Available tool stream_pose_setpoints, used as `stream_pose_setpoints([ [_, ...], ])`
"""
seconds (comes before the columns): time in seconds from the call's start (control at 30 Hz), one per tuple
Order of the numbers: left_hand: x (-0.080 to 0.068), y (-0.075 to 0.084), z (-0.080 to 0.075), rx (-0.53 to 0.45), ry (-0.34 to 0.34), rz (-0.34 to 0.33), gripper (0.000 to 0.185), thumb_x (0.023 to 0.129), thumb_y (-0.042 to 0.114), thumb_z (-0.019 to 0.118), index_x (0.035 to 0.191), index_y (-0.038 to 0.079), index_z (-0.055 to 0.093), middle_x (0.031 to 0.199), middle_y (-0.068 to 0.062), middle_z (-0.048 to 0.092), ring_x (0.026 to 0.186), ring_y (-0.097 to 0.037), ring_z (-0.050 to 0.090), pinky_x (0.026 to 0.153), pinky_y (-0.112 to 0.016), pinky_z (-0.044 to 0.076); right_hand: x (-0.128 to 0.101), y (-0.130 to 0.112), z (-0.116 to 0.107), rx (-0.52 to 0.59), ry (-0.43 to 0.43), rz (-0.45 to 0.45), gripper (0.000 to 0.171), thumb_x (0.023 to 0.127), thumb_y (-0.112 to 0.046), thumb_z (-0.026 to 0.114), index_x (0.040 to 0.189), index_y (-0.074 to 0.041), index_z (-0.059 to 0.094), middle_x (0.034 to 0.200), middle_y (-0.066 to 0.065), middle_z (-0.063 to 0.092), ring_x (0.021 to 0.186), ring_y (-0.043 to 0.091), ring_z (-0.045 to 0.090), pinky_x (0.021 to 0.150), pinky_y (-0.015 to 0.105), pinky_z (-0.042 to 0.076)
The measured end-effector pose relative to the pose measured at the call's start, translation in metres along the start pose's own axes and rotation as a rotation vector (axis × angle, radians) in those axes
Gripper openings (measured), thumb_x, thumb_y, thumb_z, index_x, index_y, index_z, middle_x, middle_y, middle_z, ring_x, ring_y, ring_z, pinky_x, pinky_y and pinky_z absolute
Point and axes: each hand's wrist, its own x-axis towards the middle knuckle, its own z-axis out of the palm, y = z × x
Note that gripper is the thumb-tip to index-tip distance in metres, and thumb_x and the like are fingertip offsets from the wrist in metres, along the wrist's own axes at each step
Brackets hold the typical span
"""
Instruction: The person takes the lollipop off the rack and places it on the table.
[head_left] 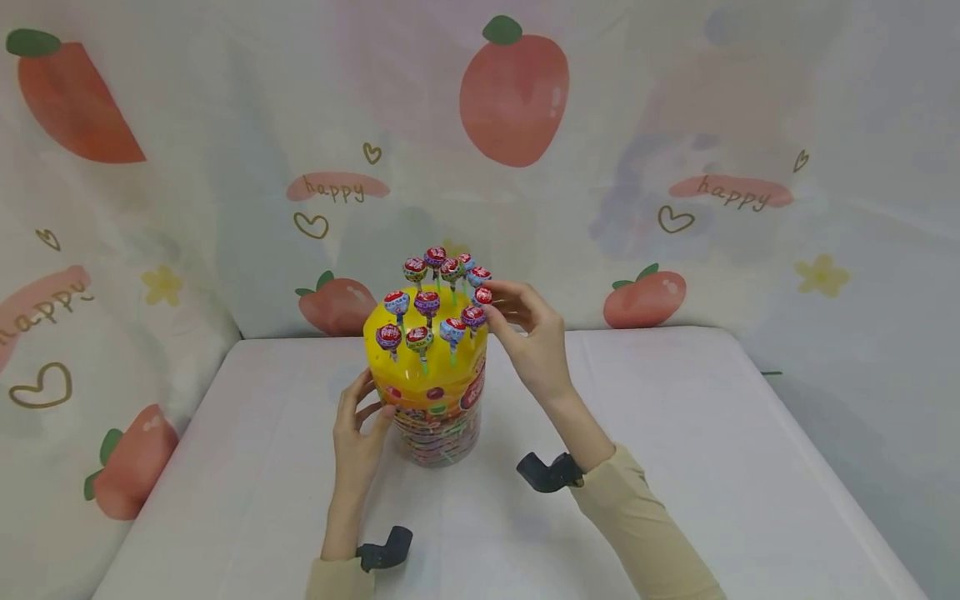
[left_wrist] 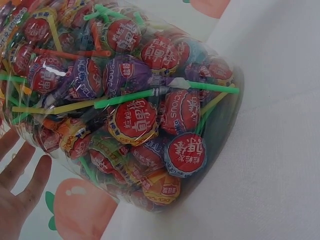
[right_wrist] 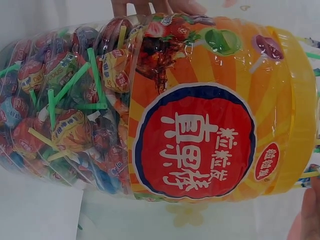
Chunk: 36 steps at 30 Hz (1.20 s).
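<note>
- Left hand [head_left: 362,433]: fingers relaxed, touching the lollipop tub [head_left: 438,412] low on its left wall.
- Tub: upright at tabletop [head_left: 675,467] centre, long axis vertical.
- Right hand [head_left: 528,333]: nearer the lid, pinching a rim lollipop [head_left: 483,296].

White table [head_left: 675,467], lollipop tub [head_left: 438,417] standing on it

Lollipops [head_left: 435,304] crowd lid [head_left: 390,354] (tight gaps) — table [head_left: 675,433] open around tub [head_left: 438,417].
</note>
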Motion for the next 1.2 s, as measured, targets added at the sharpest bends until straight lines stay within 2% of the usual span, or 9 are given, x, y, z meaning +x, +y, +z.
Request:
stream_pose_setpoints([
  [0.03,0.0,0.0,0.0,-0.001,0.0,-0.01,0.058,0.088,-0.001,0.064,0.141,0.003,0.044,0.139,-0.018,0.049,0.121,0.006,0.043,0.101,-0.029,0.049,0.0,0.0,0.0,-0.002,0.002,0.003,0.028,0.091,-0.007,0.064,0.119,-0.003,0.063,0.11,0.014,0.066,0.093,0.01,0.062,0.087,0.018,0.053],
  [0.27,0.002,-0.036,0.002,-0.008,0.01,0.004,0.059,0.088,0.003,0.065,0.142,0.016,0.045,0.139,-0.006,0.049,0.124,0.001,0.044,0.099,-0.017,0.047,0.001,-0.001,-0.001,0.001,0.017,-0.003,0.028,0.091,-0.008,0.064,0.119,-0.002,0.063,0.109,0.014,0.066,0.092,0.009,0.061,0.087,0.018,0.052],
  [0.43,0.002,-0.038,0.002,-0.006,0.006,-0.009,0.06,0.088,0.003,0.066,0.142,0.017,0.045,0.138,-0.003,0.05,0.124,0.002,0.044,0.099,-0.017,0.046,0.002,-0.004,-0.003,0.011,0.039,-0.02,0.03,0.091,-0.006,0.064,0.12,-0.001,0.062,0.113,0.015,0.065,0.094,0.008,0.062,0.086,0.018,0.052],
  [0.73,0.002,-0.037,0.004,0.001,0.009,-0.02,0.062,0.086,0.0,0.066,0.142,0.014,0.045,0.139,-0.007,0.049,0.123,0.002,0.044,0.1,-0.021,0.047,0.004,-0.008,-0.011,0.005,0.071,-0.005,0.029,0.09,-0.007,0.065,0.119,-0.001,0.063,0.109,0.016,0.066,0.091,0.007,0.062,0.085,0.018,0.052],
  [1.0,0.002,-0.035,0.003,-0.009,0.016,0.007,0.058,0.089,0.006,0.066,0.142,0.016,0.046,0.138,-0.007,0.05,0.123,0.002,0.044,0.098,-0.016,0.047,0.001,0.008,-0.019,0.006,0.107,0.033,0.027,0.091,-0.01,0.065,0.117,-0.003,0.064,0.102,0.001,0.066,0.085,0.008,0.064,0.082,0.017,0.054],
  [1.1,0.002,-0.035,0.003,-0.019,0.012,0.01,0.058,0.088,0.007,0.067,0.142,0.017,0.046,0.138,-0.007,0.049,0.124,0.001,0.044,0.098,-0.016,0.046,-0.002,0.017,-0.021,-0.007,0.121,0.053,0.027,0.09,-0.011,0.066,0.115,-0.002,0.065,0.102,0.004,0.066,0.083,0.006,0.063,0.079,0.015,0.053],
  [1.2,0.002,-0.036,0.003,-0.019,0.01,0.013,0.059,0.088,0.007,0.067,0.142,0.017,0.045,0.138,-0.007,0.049,0.124,0.001,0.044,0.098,-0.015,0.046,-0.005,0.026,-0.023,-0.018,0.136,0.079,0.026,0.09,-0.011,0.067,0.114,-0.001,0.066,0.102,0.014,0.066,0.08,0.004,0.062,0.076,0.014,0.052],
])
